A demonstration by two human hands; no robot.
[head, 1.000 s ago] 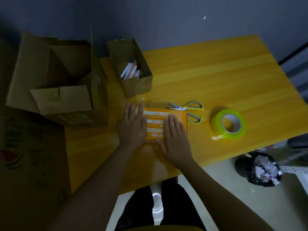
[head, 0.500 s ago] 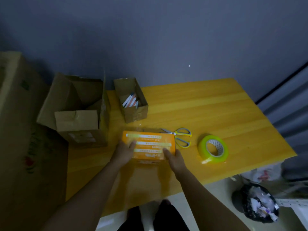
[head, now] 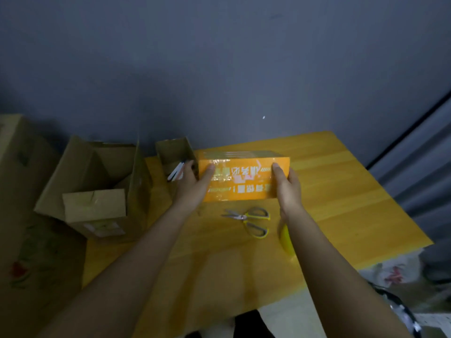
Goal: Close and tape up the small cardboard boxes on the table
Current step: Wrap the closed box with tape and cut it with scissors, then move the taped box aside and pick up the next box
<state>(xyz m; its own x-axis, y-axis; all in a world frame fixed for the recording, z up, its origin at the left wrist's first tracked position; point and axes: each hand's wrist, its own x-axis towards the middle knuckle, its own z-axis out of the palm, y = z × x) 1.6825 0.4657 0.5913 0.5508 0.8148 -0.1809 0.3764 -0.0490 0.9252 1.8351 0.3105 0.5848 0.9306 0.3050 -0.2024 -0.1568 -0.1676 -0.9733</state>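
Observation:
A small orange cardboard box [head: 241, 179] with white print and shiny tape on it is held up above the far half of the yellow table [head: 341, 203]. My left hand [head: 192, 189] grips its left end, thumb on the near face. My right hand [head: 288, 186] grips its right end in the same way. A small open brown box [head: 174, 152] with pens in it stands at the back left of the table, partly hidden by my left hand. The yellow-green tape roll [head: 285, 237] is mostly hidden behind my right forearm.
Grey-and-yellow scissors [head: 251, 222] lie on the table below the held box. A large open cardboard carton [head: 97, 189] stands at the table's left edge. A grey wall rises just behind the table. White bags [head: 395, 272] and a black bin [head: 400, 315] sit on the floor at the right.
Both hands lifted the orange box off the table and carried it away from me toward the back. Its large printed face now tilts toward me. The camera view rose.

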